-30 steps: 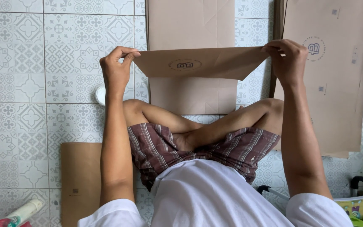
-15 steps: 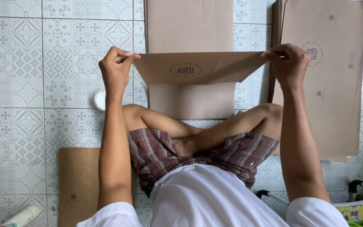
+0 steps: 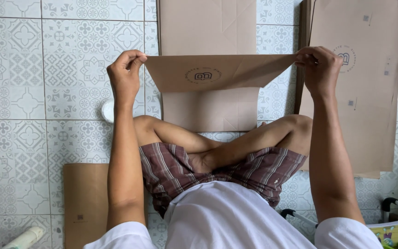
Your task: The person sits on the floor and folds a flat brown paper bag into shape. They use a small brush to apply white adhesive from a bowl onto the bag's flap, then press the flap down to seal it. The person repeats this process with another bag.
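Head view, setting: A person sits cross-legged on a patterned grey-and-white tiled floor (image 3: 28, 92), seen from above, in a white shirt and plaid maroon shorts.

Held thing: A flat brown cardboard sheet with a round printed emblem (image 3: 217, 71) is stretched out in the air above the knees, between the two hands, roughly level.

Left hand (image 3: 125, 76): Closed in a pinch on the sheet's left corner, thumb and fingers pressed together.

Right hand (image 3: 318, 69): Closed in a grip on the sheet's right corner, fingers curled over the edge.

What has changed: Compared with a second ago, the sheet sits slightly lower and is pulled flatter, while both hands keep the same corners. The cardboard looks spread and steadied between the hands, not yet creased.

Behind the sheet: A long flat brown cardboard blank with fold lines (image 3: 208, 23) lies on the floor, running under the held sheet toward the legs.

Right side: A stack of large brown cardboard sheets (image 3: 369, 101) rests just beside the right arm; how many lie in the stack cannot be told.

Lower left: A smaller brown cardboard piece (image 3: 86, 203) lies near the left elbow.

Count: Two hands, one held sheet, three other cardboard groups.

Small items: A white round object (image 3: 108, 110) shows behind the left wrist; a pale tube (image 3: 24, 239) sits at the bottom-left corner.
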